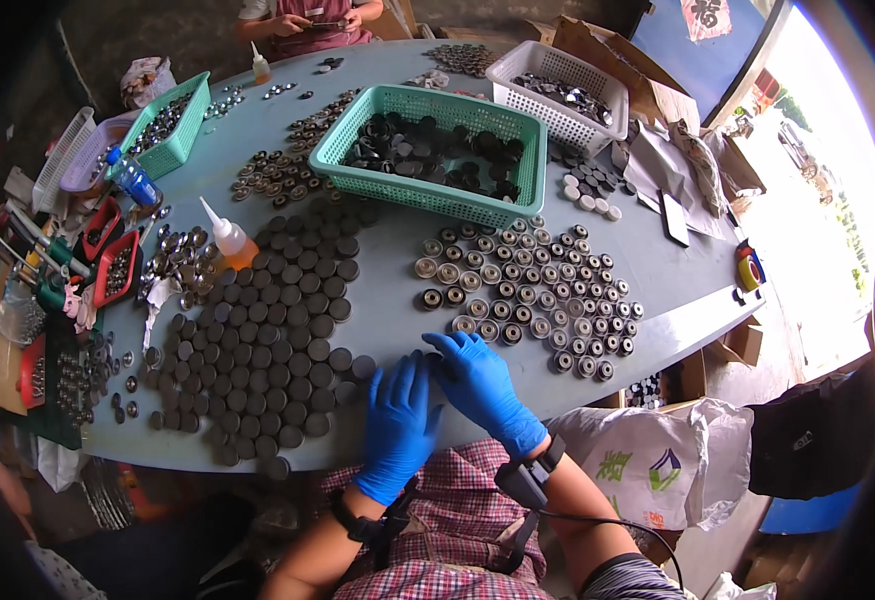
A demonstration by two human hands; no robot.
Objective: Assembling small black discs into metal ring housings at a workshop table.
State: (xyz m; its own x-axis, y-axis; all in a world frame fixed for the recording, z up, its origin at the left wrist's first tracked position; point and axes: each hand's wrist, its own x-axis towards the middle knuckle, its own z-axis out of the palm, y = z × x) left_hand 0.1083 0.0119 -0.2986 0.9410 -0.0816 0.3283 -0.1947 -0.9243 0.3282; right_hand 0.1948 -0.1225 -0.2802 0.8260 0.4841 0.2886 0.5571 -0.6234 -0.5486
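My left hand (402,418), in a blue glove, rests low over the near edge of the table with its fingers stretched forward. Just beside its fingertips lies a dark round disc (363,367), at the end of a large spread of such discs (276,345). My right hand (486,388), gloved alike, meets the left from the right, its fingers bent inward and closed. What those fingers hold, if anything, is hidden between the hands. To the right of my hands stand many small round parts with metal centres (548,290), some in clear rings, some in dark ones.
Beyond the parts, a green basket (428,197) holds dark discs; a white basket (598,130) stands behind it. A bottle of orange liquid (233,245) is among the discs. Left are red trays (118,268) and tools. A phone (675,220) lies right. Another person (308,22) sits opposite.
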